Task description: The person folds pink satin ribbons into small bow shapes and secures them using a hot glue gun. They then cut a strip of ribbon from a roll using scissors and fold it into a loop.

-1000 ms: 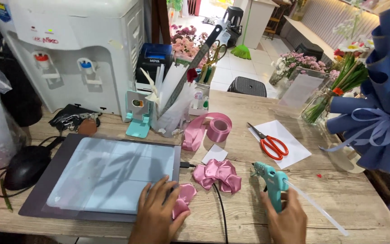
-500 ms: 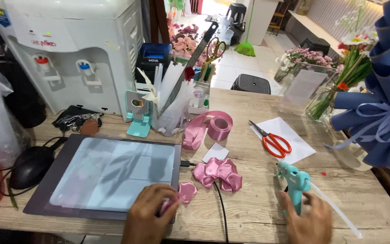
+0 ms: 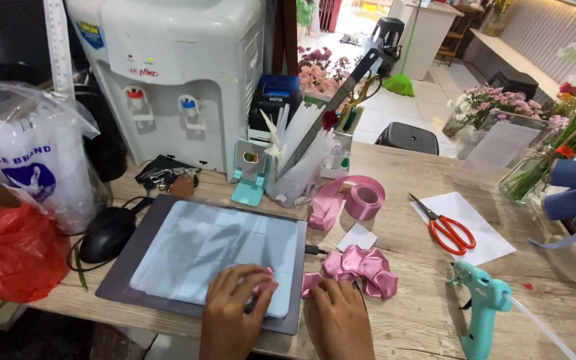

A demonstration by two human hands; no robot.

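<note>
1. My left hand (image 3: 235, 312) pinches a small pink ribbon piece (image 3: 266, 283) over the tablet's (image 3: 215, 250) near edge.
2. My right hand (image 3: 339, 315) grips its other end (image 3: 311, 282), just right of the tablet.
3. Pink ribbon bow (image 3: 363, 267) lies beside the tablet.

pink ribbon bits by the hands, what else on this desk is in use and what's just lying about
In use:
left hand and right hand, each on a ribbon piece
ribbon bow beside them
tablet under the left hand

Lying about:
glue gun
scissors
ribbon roll
mouse
red bag
</note>
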